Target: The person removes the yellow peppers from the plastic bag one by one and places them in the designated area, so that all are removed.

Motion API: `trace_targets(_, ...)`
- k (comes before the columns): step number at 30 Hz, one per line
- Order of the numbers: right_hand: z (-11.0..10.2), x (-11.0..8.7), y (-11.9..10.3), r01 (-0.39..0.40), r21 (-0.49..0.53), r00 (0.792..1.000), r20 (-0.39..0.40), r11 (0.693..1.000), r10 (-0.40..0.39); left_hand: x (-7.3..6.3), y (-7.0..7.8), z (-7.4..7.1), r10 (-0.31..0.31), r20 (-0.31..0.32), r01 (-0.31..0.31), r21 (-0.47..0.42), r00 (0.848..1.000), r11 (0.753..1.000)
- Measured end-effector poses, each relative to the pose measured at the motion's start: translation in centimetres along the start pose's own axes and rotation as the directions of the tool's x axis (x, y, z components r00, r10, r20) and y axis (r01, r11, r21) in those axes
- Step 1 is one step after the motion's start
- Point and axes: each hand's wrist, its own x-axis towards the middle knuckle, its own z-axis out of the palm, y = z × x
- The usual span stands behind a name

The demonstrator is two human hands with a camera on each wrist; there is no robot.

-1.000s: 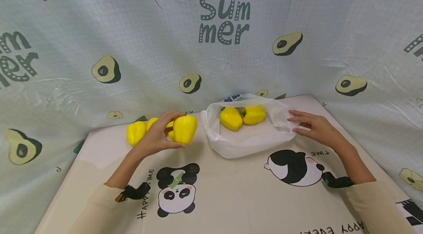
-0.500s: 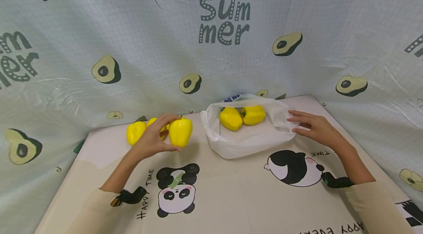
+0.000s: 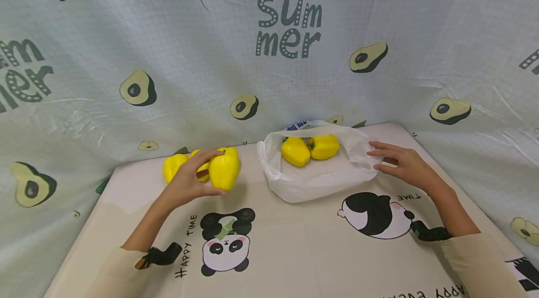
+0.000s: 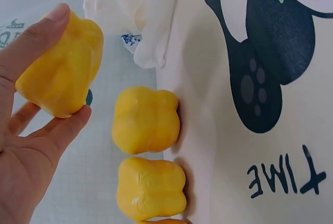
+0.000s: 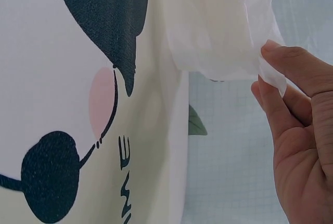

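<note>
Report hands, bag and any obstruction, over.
Left hand holds yellow pepper. Right hand pinches edge of white bag. Bag open, two peppers inside. No obstacle seen between held pepper and bag.

A: Bench (image 3: 311, 251), rear left?
B: Row of peppers (image 4: 145, 120). In front of it, left grip (image 3: 189, 180), with one further pepper (image 3: 224, 169) in it, between row and bag (image 3: 301, 191).
A: Rear right?
B: Said bag, on the bench; two peppers (image 3: 295, 152) inside, side by side. Right grip (image 3: 402, 163) at its right edge.
A: Behind all?
B: Curtain (image 3: 202, 54).
</note>
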Motion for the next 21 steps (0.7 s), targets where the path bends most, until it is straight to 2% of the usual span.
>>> trace_targets(6, 0.0, -0.1, -0.1, -0.002, 0.0, 1.0, 0.003, 1.0, 0.002, -0.5, -0.2, -0.4, -0.042, -0.005, 0.042, -0.016, 0.999, 0.999)
trace_targets(21, 0.0, 0.0, -0.1, -0.006, -0.006, 1.0, 0.013, 1.0, 0.006, -2.0, -1.1, -1.2, -0.055, -0.051, 0.056, 0.015, 0.997, 0.998)
